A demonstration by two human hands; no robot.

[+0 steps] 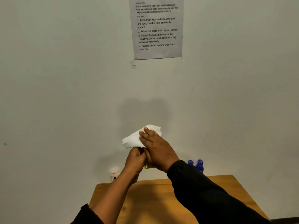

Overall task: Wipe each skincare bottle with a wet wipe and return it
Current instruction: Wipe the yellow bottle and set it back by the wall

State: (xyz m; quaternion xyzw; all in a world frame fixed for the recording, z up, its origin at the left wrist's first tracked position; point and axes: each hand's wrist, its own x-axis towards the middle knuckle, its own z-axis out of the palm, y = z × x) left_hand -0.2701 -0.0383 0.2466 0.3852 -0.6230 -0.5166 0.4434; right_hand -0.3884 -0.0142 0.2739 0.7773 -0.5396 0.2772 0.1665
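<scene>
I hold a yellow bottle [147, 165] up in front of the wall, above the far edge of the wooden table [155, 189]. My left hand [135, 160] grips the bottle from below; only its lower yellow part shows between my hands. My right hand [157, 148] presses a white wet wipe [134, 138] over the bottle's upper part, fingers wrapped around it. A white bottle with a pink cap [114, 174] stands at the table's back left. Two blue bottles [199, 165] stand at the back right, partly behind my right sleeve.
The table stands against a plain wall. A printed instruction sheet [157, 28] hangs on the wall high above. My dark sleeves cover much of the tabletop's near part.
</scene>
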